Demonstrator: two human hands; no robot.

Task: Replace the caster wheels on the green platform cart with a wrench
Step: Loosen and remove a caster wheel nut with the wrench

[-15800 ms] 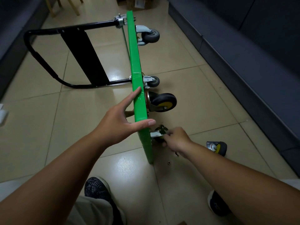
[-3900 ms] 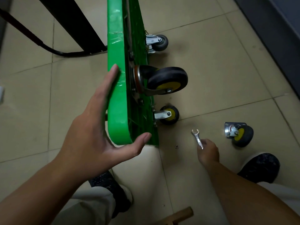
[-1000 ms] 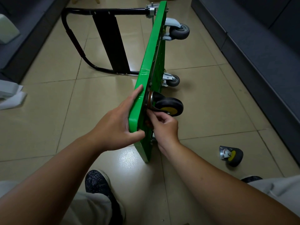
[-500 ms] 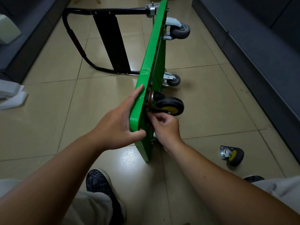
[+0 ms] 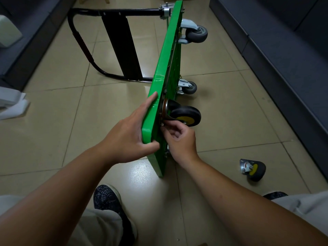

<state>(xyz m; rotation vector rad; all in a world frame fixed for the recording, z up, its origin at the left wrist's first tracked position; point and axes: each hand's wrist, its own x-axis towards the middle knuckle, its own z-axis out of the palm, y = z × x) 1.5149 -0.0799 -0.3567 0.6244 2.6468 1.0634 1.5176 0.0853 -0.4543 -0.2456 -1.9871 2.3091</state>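
Right hand [image 5: 179, 137] has come up off the floor, where it was at the wrench a few seconds back, and now sits at the mount plate of the large caster [image 5: 184, 115]; over the last half second almost nothing shifted, just the fingertips a touch on the plate. Green platform cart [image 5: 166, 55] stands on its long edge on the tile floor [image 5: 53, 121], underside facing the person's right, black handle [image 5: 85, 45] lying out to the left. Left hand [image 5: 131, 134] grips the near upper corner of the deck: fingers flat along the top face, thumb hooked round the near edge. Right hand's fingers are curled, thumb and forefinger pinching a small bolt [image 5: 162, 124] at the near edge of the plate; cannot tell whether a wrench is in that grasp. Large caster, black tyre with yellow hub, sticks out sideways from the deck just above the right hand. Two grey casters at the far end, upper [image 5: 196, 33] and lower [image 5: 190, 87]. Loose caster [image 5: 253, 169] lies on the floor to the right, well apart from the cart. Dark shoe [image 5: 108, 196] just near the deck's bottom corner. Dark sofa [image 5: 284, 50] along the right side.
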